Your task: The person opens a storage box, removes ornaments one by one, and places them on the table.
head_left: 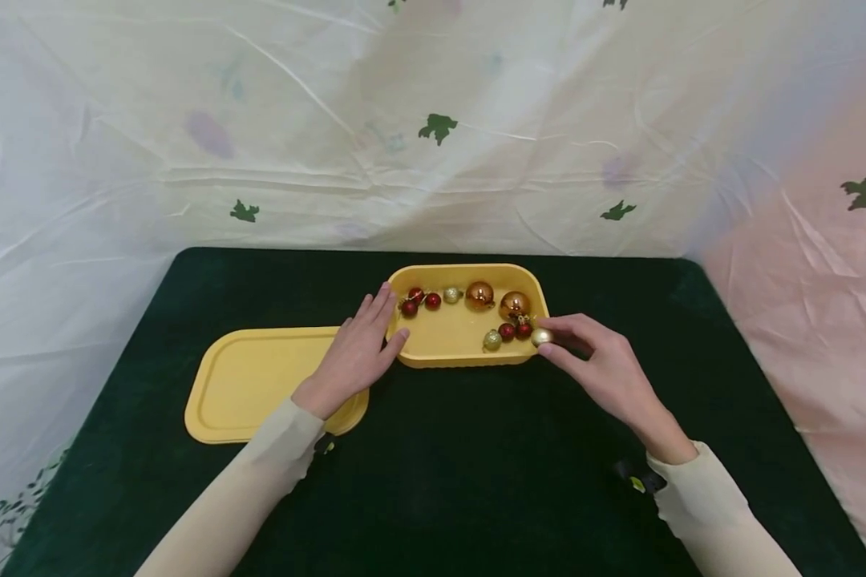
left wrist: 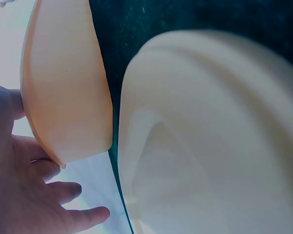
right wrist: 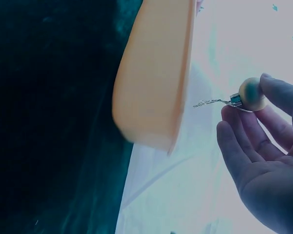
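My right hand (head_left: 602, 365) pinches a small pale gold Christmas bauble (head_left: 541, 336) between thumb and fingers, at the right rim of a yellow plastic box (head_left: 440, 359). In the right wrist view the bauble (right wrist: 253, 94) is above the rim, its cap and twisted thread pointing toward the box. My left hand (head_left: 357, 344) touches the box's left end, fingers stretched out along the rim. Inside the box lie small red baubles (head_left: 433, 301), glittery gold ones (head_left: 492, 340) and two larger shiny copper-coloured baubles (head_left: 479, 296).
A yellow lid (head_left: 260, 385) lies flat to the left of the box, partly under my left forearm and hand. Both rest on a dark green cloth-covered table (head_left: 433, 481). A pale patterned curtain (head_left: 433, 184) hangs behind and along the sides.
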`<control>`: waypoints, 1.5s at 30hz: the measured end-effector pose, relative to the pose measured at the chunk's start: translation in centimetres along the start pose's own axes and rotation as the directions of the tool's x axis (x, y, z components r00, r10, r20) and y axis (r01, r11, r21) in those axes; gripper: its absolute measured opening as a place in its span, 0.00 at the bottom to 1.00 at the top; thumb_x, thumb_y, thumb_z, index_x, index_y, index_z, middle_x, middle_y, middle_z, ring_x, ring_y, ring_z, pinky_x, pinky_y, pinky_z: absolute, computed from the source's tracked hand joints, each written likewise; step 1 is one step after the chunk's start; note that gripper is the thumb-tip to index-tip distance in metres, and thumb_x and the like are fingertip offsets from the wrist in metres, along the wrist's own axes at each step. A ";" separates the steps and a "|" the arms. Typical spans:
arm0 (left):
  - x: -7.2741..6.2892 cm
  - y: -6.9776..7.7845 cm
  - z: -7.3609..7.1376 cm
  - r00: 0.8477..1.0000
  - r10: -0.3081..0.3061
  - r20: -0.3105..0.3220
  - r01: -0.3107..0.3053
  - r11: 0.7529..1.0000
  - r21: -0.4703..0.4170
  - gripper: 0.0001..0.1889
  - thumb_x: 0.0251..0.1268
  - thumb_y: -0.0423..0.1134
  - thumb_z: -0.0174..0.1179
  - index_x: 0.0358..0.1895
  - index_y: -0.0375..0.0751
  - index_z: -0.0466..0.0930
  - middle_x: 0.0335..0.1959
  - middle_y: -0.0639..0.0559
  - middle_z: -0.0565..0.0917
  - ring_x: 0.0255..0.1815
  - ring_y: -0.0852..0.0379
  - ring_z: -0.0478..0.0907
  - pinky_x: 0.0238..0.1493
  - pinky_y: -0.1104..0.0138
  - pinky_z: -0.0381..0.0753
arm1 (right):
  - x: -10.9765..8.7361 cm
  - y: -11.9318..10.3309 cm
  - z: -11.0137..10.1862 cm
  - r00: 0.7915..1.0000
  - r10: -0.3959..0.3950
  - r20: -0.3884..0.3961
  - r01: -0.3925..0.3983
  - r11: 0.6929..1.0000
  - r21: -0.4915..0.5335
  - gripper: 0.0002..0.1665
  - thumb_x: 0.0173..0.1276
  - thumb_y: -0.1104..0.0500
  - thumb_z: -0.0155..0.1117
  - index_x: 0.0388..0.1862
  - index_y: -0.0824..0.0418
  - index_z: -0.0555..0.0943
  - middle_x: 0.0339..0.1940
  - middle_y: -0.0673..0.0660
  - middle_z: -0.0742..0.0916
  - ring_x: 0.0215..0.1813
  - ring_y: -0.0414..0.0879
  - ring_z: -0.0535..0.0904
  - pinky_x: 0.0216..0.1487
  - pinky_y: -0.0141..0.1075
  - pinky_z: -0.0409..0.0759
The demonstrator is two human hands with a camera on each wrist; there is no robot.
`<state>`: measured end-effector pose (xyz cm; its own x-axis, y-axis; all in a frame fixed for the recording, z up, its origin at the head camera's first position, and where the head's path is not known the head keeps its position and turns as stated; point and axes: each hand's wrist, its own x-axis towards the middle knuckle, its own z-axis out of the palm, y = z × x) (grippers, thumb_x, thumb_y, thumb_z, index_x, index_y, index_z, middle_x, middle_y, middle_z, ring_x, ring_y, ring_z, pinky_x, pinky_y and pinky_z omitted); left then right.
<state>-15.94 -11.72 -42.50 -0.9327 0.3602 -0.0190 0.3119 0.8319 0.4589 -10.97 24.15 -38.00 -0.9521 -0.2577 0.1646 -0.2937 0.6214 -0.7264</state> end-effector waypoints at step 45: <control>0.2 -0.4 -0.2 0.999 0.023 -0.040 -0.025 0.999 -0.039 0.34 0.86 0.53 0.42 0.84 0.40 0.48 0.87 0.49 0.42 0.85 0.42 0.43 0.78 0.38 0.54 | 0.1 8.6 -0.2 0.987 0.056 0.148 -0.018 0.970 -0.244 0.20 0.71 0.57 0.72 0.59 0.60 0.84 0.53 0.58 0.86 0.54 0.53 0.83 0.53 0.54 0.83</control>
<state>-16.27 -12.07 -42.54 -0.9317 0.3623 0.0275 0.3278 0.8055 0.4937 -13.64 29.62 -44.08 -0.9440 -0.3293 0.0228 -0.2879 0.7878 -0.5445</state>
